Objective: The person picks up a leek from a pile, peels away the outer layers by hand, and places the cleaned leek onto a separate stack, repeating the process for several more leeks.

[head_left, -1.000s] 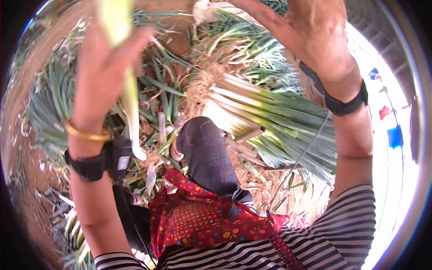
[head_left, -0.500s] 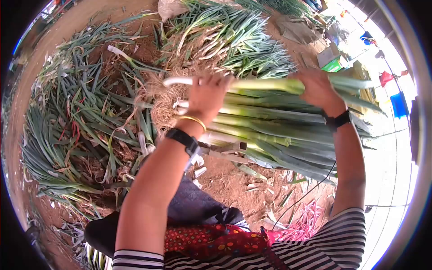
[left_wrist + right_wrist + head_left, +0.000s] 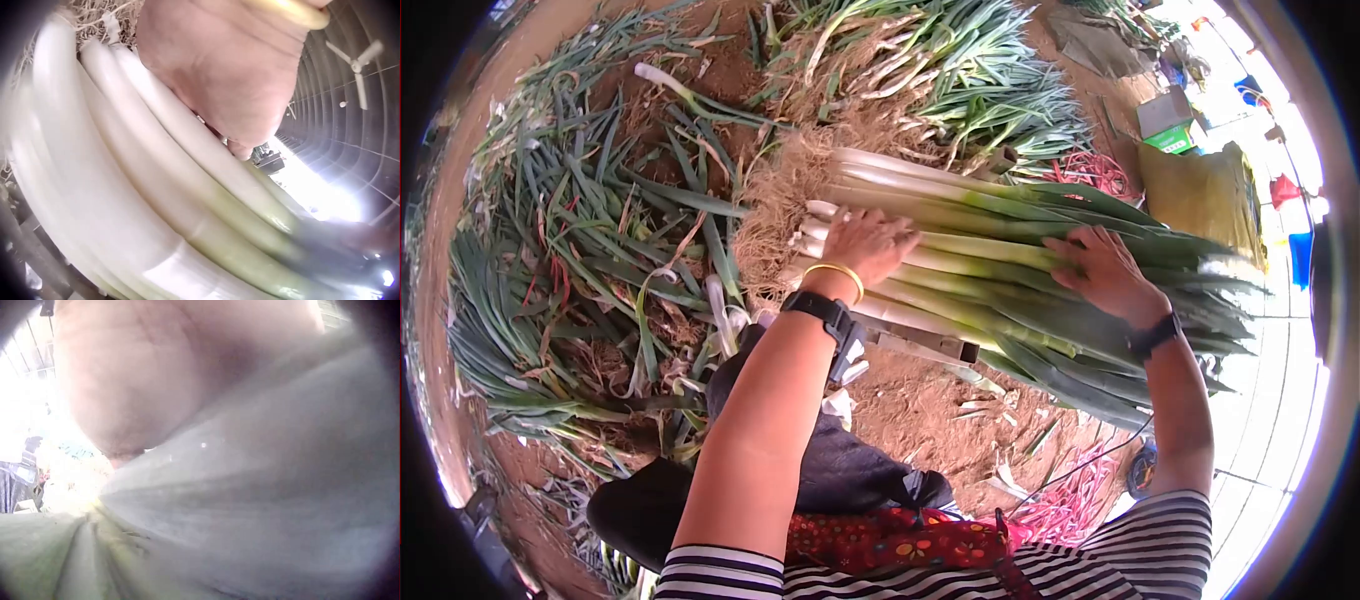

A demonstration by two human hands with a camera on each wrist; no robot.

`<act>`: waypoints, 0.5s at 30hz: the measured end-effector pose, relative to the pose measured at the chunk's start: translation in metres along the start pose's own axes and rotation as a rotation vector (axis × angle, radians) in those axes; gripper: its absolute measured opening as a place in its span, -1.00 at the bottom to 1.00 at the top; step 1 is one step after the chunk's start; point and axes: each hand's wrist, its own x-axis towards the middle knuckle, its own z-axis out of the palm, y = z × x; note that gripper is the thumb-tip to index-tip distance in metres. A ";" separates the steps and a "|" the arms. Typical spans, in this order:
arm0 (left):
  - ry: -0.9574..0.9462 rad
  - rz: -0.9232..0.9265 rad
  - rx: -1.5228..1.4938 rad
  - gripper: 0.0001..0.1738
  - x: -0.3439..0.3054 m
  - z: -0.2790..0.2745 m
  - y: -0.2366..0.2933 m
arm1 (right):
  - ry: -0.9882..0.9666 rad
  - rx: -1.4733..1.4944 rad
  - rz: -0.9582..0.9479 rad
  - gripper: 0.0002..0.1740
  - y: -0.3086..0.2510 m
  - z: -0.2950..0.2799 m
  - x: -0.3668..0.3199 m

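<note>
A thick bundle of leeks (image 3: 960, 247) lies crosswise in front of me, white stalks and roots to the left, green leaves to the right. On its white part rests my left hand (image 3: 866, 246), fingers laid across the stalks. My right hand (image 3: 1108, 272) rests over the green leaves farther along, its fingertips toward the left. In the left wrist view the left palm (image 3: 219, 75) lies against the white leek stalks (image 3: 144, 169), most of its fingers hidden. A pale leaf surface (image 3: 250, 487) fills much of the right wrist view under the right palm (image 3: 156, 369).
Loose leeks and leaves (image 3: 590, 260) cover the ground at left. Another leek pile (image 3: 980, 90) lies beyond the bundle. A metal frame (image 3: 930, 345) shows under the bundle's near edge. Pink strings (image 3: 1070, 495), a yellow sack (image 3: 1200, 195) and a green-and-white box (image 3: 1170, 125) are at right.
Both hands came down from high up, carrying a leek over the bundle half a second ago. That leek now lies among the others, and both hands rest on the bundle.
</note>
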 end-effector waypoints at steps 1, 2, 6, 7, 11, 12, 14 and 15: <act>-0.080 -0.052 -0.001 -0.51 -0.001 -0.002 0.005 | -0.011 0.001 -0.016 -0.50 -0.004 0.004 0.000; -0.084 -0.065 -0.008 -0.51 -0.001 -0.001 0.006 | 0.017 0.033 0.025 -0.60 -0.007 0.006 -0.001; -0.007 -0.155 -0.054 -0.54 0.005 0.004 0.006 | 0.055 -0.053 0.082 -0.66 -0.005 0.016 0.013; -0.028 -0.084 0.006 -0.53 0.004 0.003 0.004 | 0.062 -0.062 0.073 -0.66 -0.005 0.020 0.014; 0.052 -0.104 -0.071 -0.39 -0.012 -0.001 -0.004 | 0.136 -0.210 0.005 -0.60 -0.006 0.020 0.009; 0.074 -0.145 -0.129 -0.35 -0.027 -0.012 -0.007 | 0.116 -0.219 0.011 -0.58 -0.009 0.017 0.009; -0.017 -0.088 -0.249 -0.32 -0.061 -0.061 -0.028 | 0.062 -0.253 -0.008 -0.56 -0.017 -0.001 0.011; 0.002 -0.087 -0.380 -0.33 -0.084 -0.080 -0.046 | 0.062 -0.253 -0.068 -0.56 -0.034 -0.017 0.018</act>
